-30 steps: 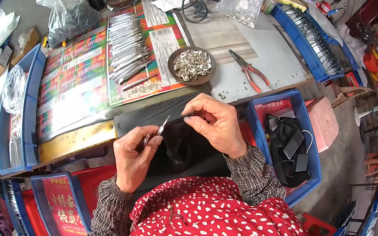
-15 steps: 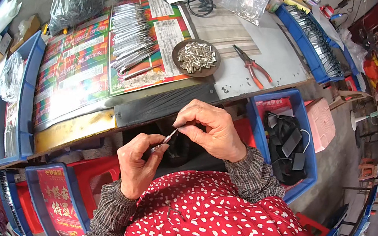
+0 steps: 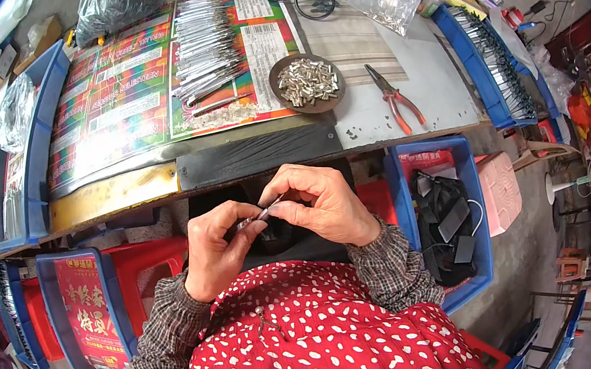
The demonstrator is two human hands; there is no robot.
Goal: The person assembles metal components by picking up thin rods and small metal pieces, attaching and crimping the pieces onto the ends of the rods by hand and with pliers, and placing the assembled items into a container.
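Over my lap, just in front of the table edge, my left hand (image 3: 215, 247) pinches a thin silvery rod (image 3: 261, 216) between thumb and fingers. My right hand (image 3: 329, 206) is closed at the rod's upper end, its fingertips pressed together there. Whether a small part sits in those fingertips is hidden. Beyond my hands on the table, a round dark dish (image 3: 274, 89) holds many short metal sleeves. A bundle of similar slim silvery rods (image 3: 205, 47) lies left of the dish. To its right lie pliers (image 3: 396, 102) with red handles.
Blue bins flank the work: one at the left table edge (image 3: 43, 149), one at right below the table (image 3: 481, 286) holding a black bag and phone-like devices, one at far right (image 3: 498, 111) filled with rods. Clear plastic bags (image 3: 391, 1) lie at the back. A pink box (image 3: 500, 192) stands right.
My right hand has come slightly left and down, closer to my left hand, and its fingertips now meet the rod lower. The left hand has barely moved.
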